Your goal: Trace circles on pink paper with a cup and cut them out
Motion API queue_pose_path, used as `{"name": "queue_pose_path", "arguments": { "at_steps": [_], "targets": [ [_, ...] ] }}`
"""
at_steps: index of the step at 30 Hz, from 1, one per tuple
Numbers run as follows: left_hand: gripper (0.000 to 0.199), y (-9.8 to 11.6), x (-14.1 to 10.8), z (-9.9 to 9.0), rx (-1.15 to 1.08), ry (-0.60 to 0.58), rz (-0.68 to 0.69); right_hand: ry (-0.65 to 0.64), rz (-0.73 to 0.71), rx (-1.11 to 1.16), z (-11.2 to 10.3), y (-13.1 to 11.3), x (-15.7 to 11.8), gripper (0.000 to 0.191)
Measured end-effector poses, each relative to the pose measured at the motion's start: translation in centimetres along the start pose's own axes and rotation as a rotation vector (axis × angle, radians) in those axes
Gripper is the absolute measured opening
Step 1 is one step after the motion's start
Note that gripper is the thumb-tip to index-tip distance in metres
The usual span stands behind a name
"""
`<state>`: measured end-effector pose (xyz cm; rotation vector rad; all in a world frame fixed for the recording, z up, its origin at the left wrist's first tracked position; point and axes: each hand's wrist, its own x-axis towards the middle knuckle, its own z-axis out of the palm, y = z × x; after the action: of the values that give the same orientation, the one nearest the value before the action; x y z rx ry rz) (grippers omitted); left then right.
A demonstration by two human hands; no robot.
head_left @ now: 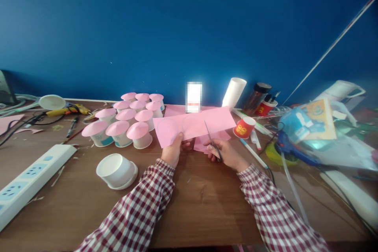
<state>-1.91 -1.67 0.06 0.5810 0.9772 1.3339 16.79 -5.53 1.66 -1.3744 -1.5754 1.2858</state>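
A strip of pink paper (193, 124) with faint drawn circles is held up over the middle of the table. My left hand (173, 150) grips its lower edge, thumb in front and fingers behind. In my right hand (226, 152) is a pair of scissors (210, 137), whose blade points up across the paper between a drawn circle and the right end. Whether the blades are apart is too fine to make out. More pink paper (203, 144) lies below and behind the strip.
Left stand several cups with pink cone tops (117, 129), a white cup (116, 170), a power strip (32, 177) and a glue gun (67, 110). Right are stacked white cups (234, 91), a red cup (244, 127), a marker (254, 153) and a blue tape dispenser (291, 149).
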Motion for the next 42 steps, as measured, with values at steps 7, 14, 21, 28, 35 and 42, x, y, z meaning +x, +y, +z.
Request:
{"name": "queue_pose_path", "arguments": {
  "at_steps": [7, 14, 21, 28, 35, 42],
  "targets": [
    [0.009, -0.17, 0.12, -0.14, 0.006, -0.006, -0.017, 0.019, -0.007, -0.003, 0.04, 0.66, 0.26, 0.04],
    [0.008, -0.06, 0.15, -0.08, 0.012, -0.004, -0.009, 0.036, -0.003, 0.005, 0.04, 0.52, 0.15, 0.042],
    [0.009, -0.13, 0.19, -0.07, 0.005, -0.007, -0.019, 0.018, -0.005, 0.019, 0.13, 0.67, 0.23, 0.04],
    [0.009, 0.04, 0.06, 0.03, -0.028, 0.016, -0.031, -0.025, 0.019, 0.057, 0.28, 0.87, 0.27, 0.042],
    [0.007, 0.08, -0.12, 0.21, -0.004, 0.016, -0.033, -0.017, 0.039, 0.032, 0.08, 0.95, 0.3, 0.041],
    [0.007, -0.13, -0.5, 0.39, 0.005, -0.017, -0.048, 0.02, 0.029, 0.033, 0.13, 0.02, -0.05, 0.038]
  ]
}}
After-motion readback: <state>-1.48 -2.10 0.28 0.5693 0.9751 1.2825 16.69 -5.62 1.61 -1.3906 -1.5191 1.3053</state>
